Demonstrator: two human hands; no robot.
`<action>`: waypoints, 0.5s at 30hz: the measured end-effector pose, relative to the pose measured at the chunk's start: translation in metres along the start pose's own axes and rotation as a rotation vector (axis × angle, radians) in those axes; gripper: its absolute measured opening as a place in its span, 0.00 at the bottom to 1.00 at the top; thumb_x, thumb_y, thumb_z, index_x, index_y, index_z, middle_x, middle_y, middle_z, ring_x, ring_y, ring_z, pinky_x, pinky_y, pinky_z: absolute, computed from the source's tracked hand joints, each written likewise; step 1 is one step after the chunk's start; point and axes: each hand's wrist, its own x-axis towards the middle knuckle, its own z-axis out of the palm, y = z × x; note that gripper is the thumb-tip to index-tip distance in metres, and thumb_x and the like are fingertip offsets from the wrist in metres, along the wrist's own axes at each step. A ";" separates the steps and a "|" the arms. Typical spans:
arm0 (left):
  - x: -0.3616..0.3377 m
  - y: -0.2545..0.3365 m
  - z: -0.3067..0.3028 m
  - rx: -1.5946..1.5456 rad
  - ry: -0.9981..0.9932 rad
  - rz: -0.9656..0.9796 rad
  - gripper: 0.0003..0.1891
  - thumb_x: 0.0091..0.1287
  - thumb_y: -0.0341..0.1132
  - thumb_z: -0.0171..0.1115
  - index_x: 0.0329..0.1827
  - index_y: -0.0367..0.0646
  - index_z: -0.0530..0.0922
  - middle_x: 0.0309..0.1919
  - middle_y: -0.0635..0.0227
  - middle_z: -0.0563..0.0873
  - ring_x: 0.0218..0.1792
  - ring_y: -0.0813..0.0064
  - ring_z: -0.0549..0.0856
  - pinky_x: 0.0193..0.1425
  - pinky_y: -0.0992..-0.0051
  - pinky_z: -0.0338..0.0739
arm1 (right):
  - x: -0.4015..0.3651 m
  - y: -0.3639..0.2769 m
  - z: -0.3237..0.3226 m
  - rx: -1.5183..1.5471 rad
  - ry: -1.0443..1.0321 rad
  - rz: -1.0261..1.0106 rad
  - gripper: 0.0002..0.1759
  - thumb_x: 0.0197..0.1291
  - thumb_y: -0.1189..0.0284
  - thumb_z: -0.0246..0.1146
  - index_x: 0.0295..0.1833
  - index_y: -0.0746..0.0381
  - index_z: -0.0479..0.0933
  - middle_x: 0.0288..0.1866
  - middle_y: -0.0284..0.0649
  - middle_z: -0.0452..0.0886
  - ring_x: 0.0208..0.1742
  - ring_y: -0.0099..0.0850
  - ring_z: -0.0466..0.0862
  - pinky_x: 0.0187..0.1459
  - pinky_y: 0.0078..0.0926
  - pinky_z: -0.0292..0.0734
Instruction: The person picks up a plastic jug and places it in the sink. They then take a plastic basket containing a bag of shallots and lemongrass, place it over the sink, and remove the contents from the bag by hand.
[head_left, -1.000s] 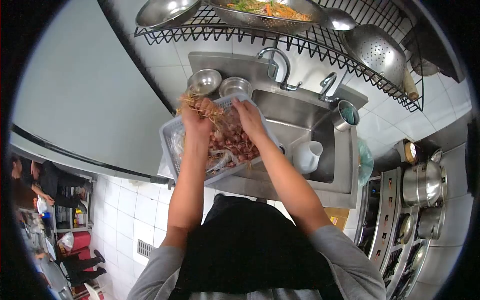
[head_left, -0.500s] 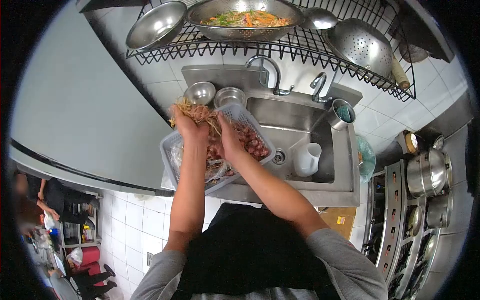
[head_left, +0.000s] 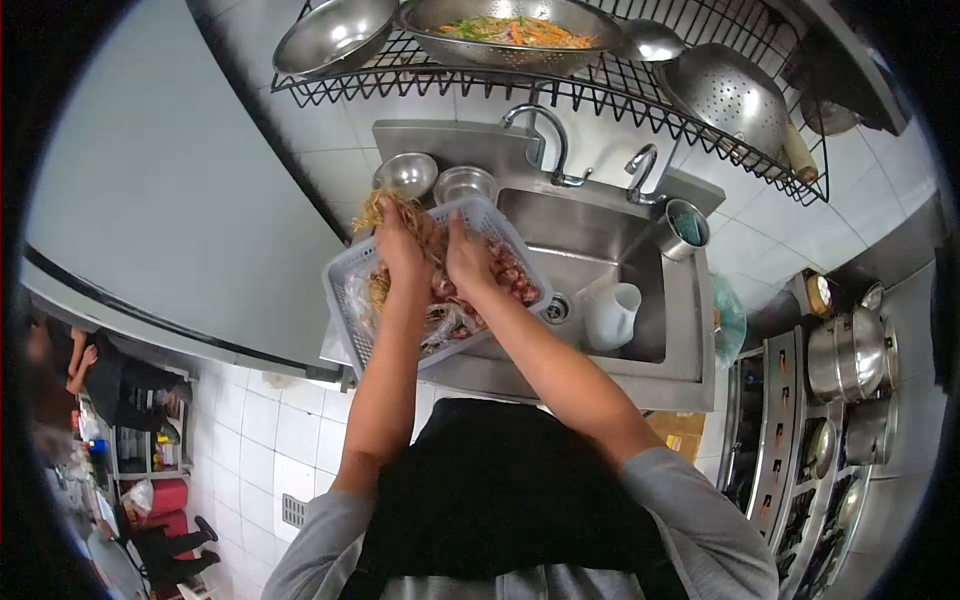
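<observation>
A light grey plastic basket [head_left: 345, 300] stands at the left edge of the sink, holding small reddish-purple shallots [head_left: 515, 278], dry skins and clear plastic. Over its left half, my left hand [head_left: 400, 245] is closed round a bunch of dry, straw-coloured stalks [head_left: 380, 212] with shallots among them. Close by on the right, my right hand [head_left: 467, 257] is above the shallots, its fingers extended and slightly blurred. Nothing shows in its grasp.
Two metal bowls [head_left: 407, 175] sit behind the basket. The sink basin [head_left: 570, 225] holds a white jug [head_left: 612, 316]. Overhead, a wire rack [head_left: 440, 78] carries colanders. Pots [head_left: 848, 350] and a stove [head_left: 775, 420] are at the right. People [head_left: 130, 385] are at the far left.
My left hand has moved lower and to the right with the stalks. My right hand has come away from the bunch, with its fingers straighter. The camera view has shifted slightly.
</observation>
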 end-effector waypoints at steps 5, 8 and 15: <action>0.007 -0.018 0.000 -0.345 -0.095 -0.252 0.25 0.76 0.53 0.44 0.20 0.50 0.61 0.14 0.74 0.59 0.15 0.75 0.57 0.18 0.73 0.52 | -0.004 0.000 -0.013 -0.164 0.109 -0.206 0.35 0.74 0.50 0.42 0.34 0.72 0.78 0.28 0.60 0.79 0.33 0.57 0.77 0.41 0.46 0.70; 0.026 -0.026 -0.016 -0.355 -0.128 -0.345 0.25 0.76 0.53 0.45 0.21 0.50 0.61 0.14 0.74 0.59 0.16 0.74 0.58 0.19 0.72 0.53 | 0.026 0.012 -0.012 -0.249 0.134 -0.242 0.35 0.73 0.50 0.44 0.33 0.71 0.79 0.29 0.57 0.80 0.36 0.56 0.80 0.40 0.47 0.70; 0.007 -0.001 0.008 -0.299 -0.162 -0.286 0.22 0.76 0.52 0.44 0.24 0.50 0.62 0.15 0.75 0.59 0.17 0.76 0.58 0.22 0.73 0.54 | 0.061 0.002 -0.049 -0.234 0.061 -0.138 0.31 0.67 0.47 0.53 0.38 0.69 0.82 0.35 0.61 0.82 0.42 0.58 0.82 0.44 0.48 0.75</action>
